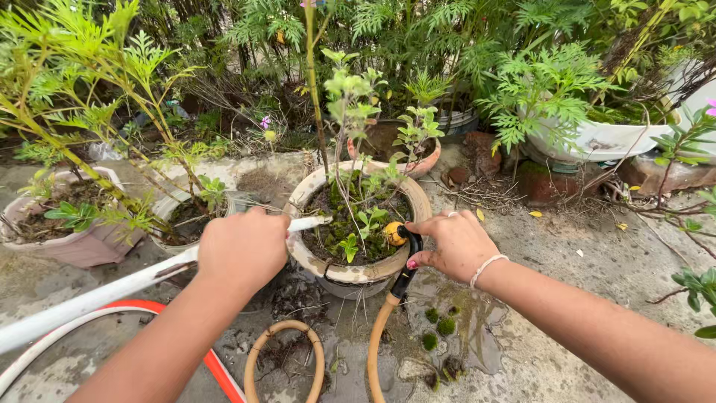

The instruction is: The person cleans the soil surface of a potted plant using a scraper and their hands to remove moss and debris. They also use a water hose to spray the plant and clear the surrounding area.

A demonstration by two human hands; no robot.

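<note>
- The wet concrete ground (597, 276) fills the bottom of the view, and green plants fill the top from 9 o'clock to 3 o'clock.
- The round clay pot (418, 200) sits in the middle. It has dark soil and small green shoots in it. It looks heavy and its rim is chipped (so it could crack if bumped).
- A pink pot (86, 246) sits at 9 o'clock, and a white bowl planter (604, 140) sits at 1 o'clock.
- The long white rod (89, 298) comes in from 8 o'clock, and its tip rests over the clay pot's rim. It looks stiff and light.
- The left hand (242, 250) is closed tight around the rod, near its far end.
- The tan hose (377, 343) bends up from 6 o'clock. It looks bendy and maybe slippery when wet. The best place to hold it is by the black nozzle (406, 272), where it is hard.
- The right hand (451, 246) is curled around the nozzle, thumb on top. Its yellow tip (394, 233) points into the clay pot.
- A red and white hose (216, 366) lies at 7 o'clock.
- Little moss clumps (440, 328) sit at 5 o'clock.
</note>
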